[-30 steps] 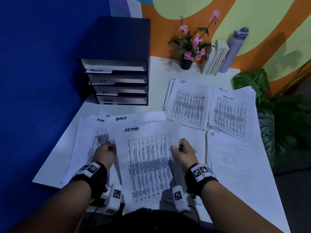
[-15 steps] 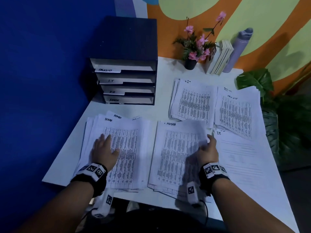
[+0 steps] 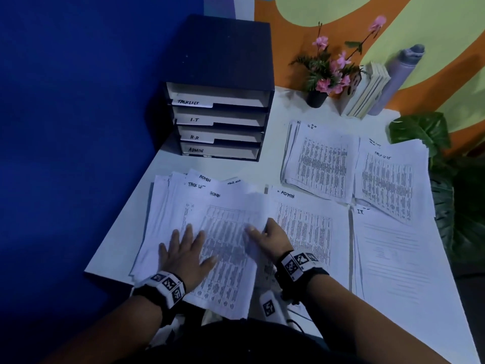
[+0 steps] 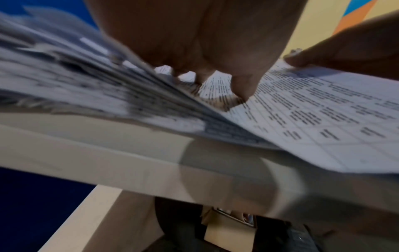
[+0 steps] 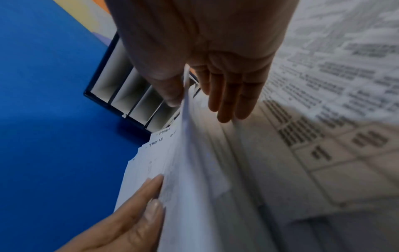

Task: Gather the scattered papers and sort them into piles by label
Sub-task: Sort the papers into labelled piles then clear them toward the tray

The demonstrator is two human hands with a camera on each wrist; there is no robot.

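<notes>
A loose unsorted pile (image 3: 162,219) lies at the table's near left. My left hand (image 3: 186,254) lies flat on it, fingers spread and pressing (image 4: 244,88). My right hand (image 3: 267,232) pinches the right edge of the pile's top sheet (image 3: 225,232), thumb (image 5: 170,92) on one side and fingers (image 5: 228,102) on the other, so the edge curls up (image 5: 190,153). Its handwritten label is blurred. Sorted piles lie to the right: ADMIN (image 3: 304,227), H.R. (image 3: 322,161), TASK LIST (image 3: 388,177) and IT (image 3: 393,248).
A dark paper tray (image 3: 217,82) with slots marked TASKLIST, I.T, H.R and ADMIN stands at the back left. Behind the piles are a flower pot (image 3: 317,98), books (image 3: 367,93) and a grey bottle (image 3: 399,77). A leafy plant (image 3: 420,132) overhangs the right edge.
My right hand left the ADMIN pile, moved left to the unsorted pile and pinched its top sheet. My left hand stayed flat on that pile.
</notes>
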